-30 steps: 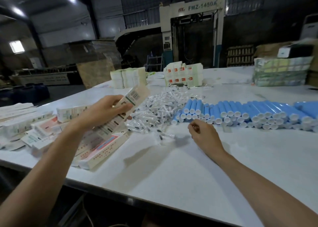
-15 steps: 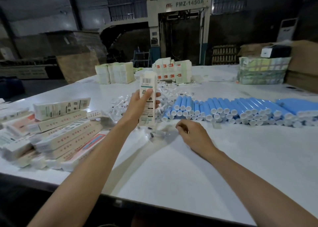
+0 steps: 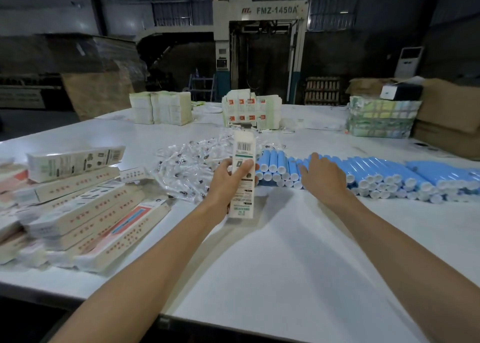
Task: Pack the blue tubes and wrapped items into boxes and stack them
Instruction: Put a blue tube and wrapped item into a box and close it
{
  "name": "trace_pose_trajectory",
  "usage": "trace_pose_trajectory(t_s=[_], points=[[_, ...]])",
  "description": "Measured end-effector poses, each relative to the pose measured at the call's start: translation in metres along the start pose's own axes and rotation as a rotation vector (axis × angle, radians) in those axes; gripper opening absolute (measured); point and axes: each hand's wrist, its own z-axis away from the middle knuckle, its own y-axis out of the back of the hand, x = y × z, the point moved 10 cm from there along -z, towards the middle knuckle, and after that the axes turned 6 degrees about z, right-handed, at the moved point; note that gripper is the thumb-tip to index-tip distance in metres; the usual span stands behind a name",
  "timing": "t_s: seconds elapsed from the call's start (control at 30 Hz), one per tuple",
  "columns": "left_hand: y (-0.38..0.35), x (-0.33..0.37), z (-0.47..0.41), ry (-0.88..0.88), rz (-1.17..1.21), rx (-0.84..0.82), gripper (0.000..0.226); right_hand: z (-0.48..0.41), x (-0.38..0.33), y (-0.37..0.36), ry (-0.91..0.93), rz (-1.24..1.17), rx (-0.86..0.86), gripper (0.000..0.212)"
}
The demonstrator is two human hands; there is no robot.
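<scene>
Blue tubes (image 3: pixel 376 171): laid side by side in a long row, piled more than one layer deep, white caps toward the viewer, bodies plain light blue. Right hand (image 3: pixel 323 180): open, palm down on the left part of the row, fingers (image 3: pixel 315 158) straight and slightly spread, tips touching tube bodies, nothing gripped. The right forearm reaches out from the lower right to the row, wrist low over the table (image 3: pixel 285 251). Box (image 3: pixel 244 148): just left of the row's left end, held upright and clear of the table, a narrow white carton with its printed face toward the viewer and a barcode near the top. Cannot tell whether its top end is closed. Left hand (image 3: pixel 228 184): clamped on the box about mid-height, thumb (image 3: pixel 245 164) across the printed face, the other fingers wrapped behind. The left forearm comes up from the lower left, wrist bent so the box stands vertical. Wrapped items (image 3: pixel 187 168): a loose heap of small pieces in clear wrappers, left of the row and partly behind the box, lying on the table. Stack of boxes (image 3: pixel 85 212): farther left of the row, long cartons lying flat and overlapping, not squared up, red markings on the sides. Beyond the row, toward the far side of the table: two bundles of flat cartons (image 3: pixel 161 107), (image 3: pixel 250 111). Beyond the row's right end: a stack of coloured sheets (image 3: pixel 379 119), with brown cardboard cartons (image 3: pixel 446 114) beside it.
</scene>
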Motion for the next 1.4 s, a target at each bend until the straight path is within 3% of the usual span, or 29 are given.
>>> trace_pose_trajectory(t_s=[0.07, 0.17, 0.37, 0.43, 0.53, 0.63, 0.73, 0.83, 1.17, 1.4], points=[[-0.007, 0.004, 0.001, -0.019, 0.031, -0.033, 0.044, 0.001, -0.003, -0.015, 0.027, 0.115, -0.102, 0.040], [-0.016, 0.005, 0.003, -0.020, 0.113, -0.095, 0.042, 0.004, -0.006, -0.024, 0.036, 0.180, -0.120, 0.027], [-0.028, 0.004, 0.010, 0.016, 0.165, -0.200, 0.039, 0.014, -0.003, -0.012, -0.039, 0.041, -0.063, 0.029], [-0.034, 0.002, 0.014, 0.041, 0.182, -0.233, 0.039, 0.014, 0.009, 0.003, -0.126, -0.221, -0.033, 0.019], [-0.043, -0.002, 0.020, 0.047, 0.146, -0.284, 0.041, 0.018, 0.015, 0.017, -0.325, -1.050, -0.090, 0.026], [-0.050, -0.005, 0.025, 0.060, 0.092, -0.312, 0.042, 0.015, -0.007, 0.045, -0.232, -1.618, -0.122, 0.025], [-0.056, -0.009, 0.029, 0.080, 0.095, -0.344, 0.044, 0.010, -0.024, 0.076, -0.101, -1.810, -0.097, 0.021], [-0.059, -0.009, 0.032, 0.084, 0.094, -0.359, 0.044, 0.009, -0.039, 0.094, -0.011, -1.804, -0.034, 0.019], [-0.056, -0.008, 0.030, 0.056, 0.046, -0.362, 0.046, 0.011, -0.049, 0.079, -0.013, -1.286, -0.071, 0.071], [-0.060, -0.004, 0.030, 0.006, -0.060, -0.379, 0.031, 0.005, -0.050, 0.083, 0.038, -1.031, -0.113, 0.035]])
